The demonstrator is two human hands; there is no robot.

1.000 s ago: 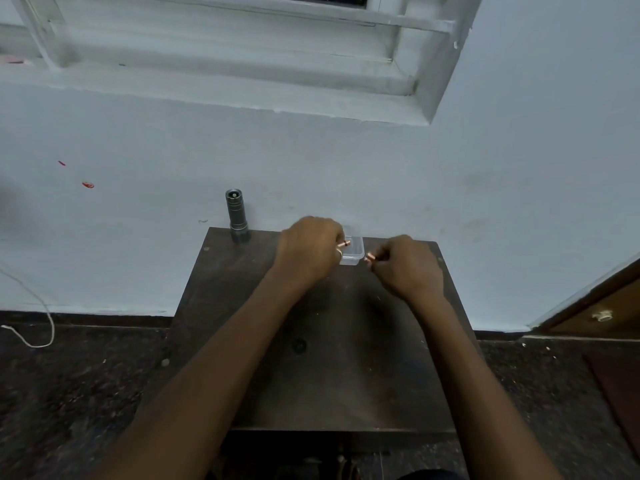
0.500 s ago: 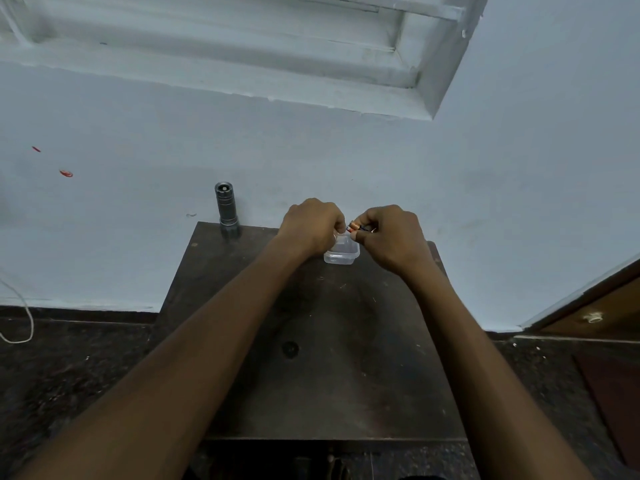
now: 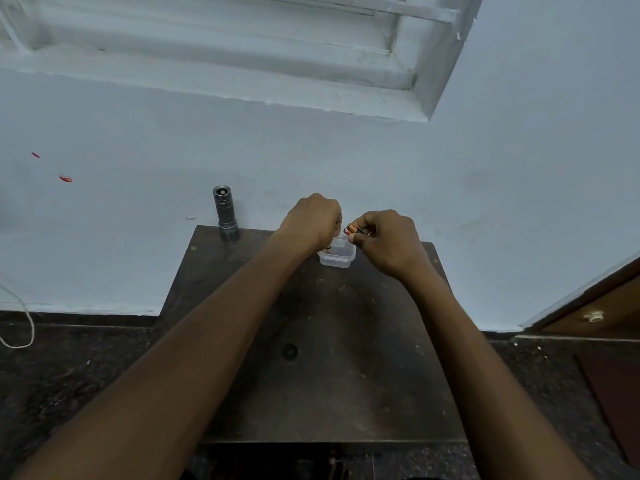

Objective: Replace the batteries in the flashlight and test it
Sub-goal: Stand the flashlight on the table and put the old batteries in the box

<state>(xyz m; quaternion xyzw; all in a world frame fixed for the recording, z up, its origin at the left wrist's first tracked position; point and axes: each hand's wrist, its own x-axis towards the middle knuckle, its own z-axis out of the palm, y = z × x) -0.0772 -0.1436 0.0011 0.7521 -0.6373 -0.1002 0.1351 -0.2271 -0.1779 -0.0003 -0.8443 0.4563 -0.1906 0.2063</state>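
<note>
A grey metal flashlight [image 3: 225, 213] stands upright at the far left corner of the dark wooden table [image 3: 322, 375], against the wall. A small clear plastic box [image 3: 337, 252] sits at the table's far middle. My right hand [image 3: 384, 242] hovers just right of the box and pinches copper-and-black batteries [image 3: 352, 229] at their ends. My left hand [image 3: 311, 223] is curled over the box's left edge, fingertips dipped inside; a small orange bit shows under it, but what it holds is hidden.
A white wall with a window ledge [image 3: 242, 81] rises right behind the table. Dark speckled floor surrounds the table. A white cord [image 3: 20, 323] lies at the left, and a brown wooden door [image 3: 595, 306] stands at the right.
My hands have come together over the box. The batteries now sit in my right hand's fingertips, and my left hand's fingers have dropped into the box.
</note>
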